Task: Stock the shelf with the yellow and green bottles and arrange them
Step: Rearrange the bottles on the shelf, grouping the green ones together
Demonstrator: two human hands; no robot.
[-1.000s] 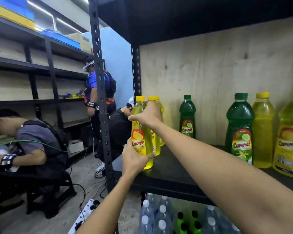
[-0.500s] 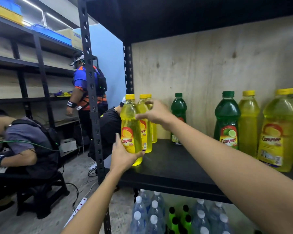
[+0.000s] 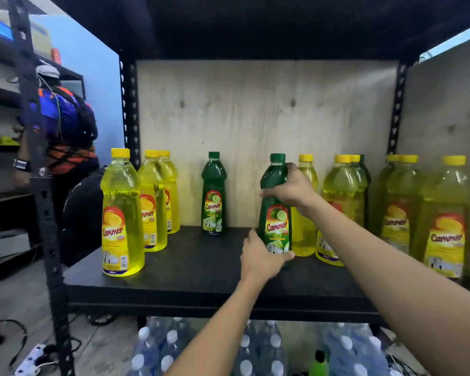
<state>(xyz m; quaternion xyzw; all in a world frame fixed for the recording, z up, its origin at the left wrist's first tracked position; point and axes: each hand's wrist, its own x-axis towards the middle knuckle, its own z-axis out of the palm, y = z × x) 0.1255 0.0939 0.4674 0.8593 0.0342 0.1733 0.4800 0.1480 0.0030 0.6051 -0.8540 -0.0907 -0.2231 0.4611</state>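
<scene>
Two hands on one green bottle

Both hands grip the green lime bottle (image 3: 275,210) mid-shelf (image 3: 201,270): left hand (image 3: 258,257) at its base, right hand (image 3: 292,189) round the shoulder. It touches a yellow bottle (image 3: 304,213); a careless shift could topple that neighbour.
</scene>
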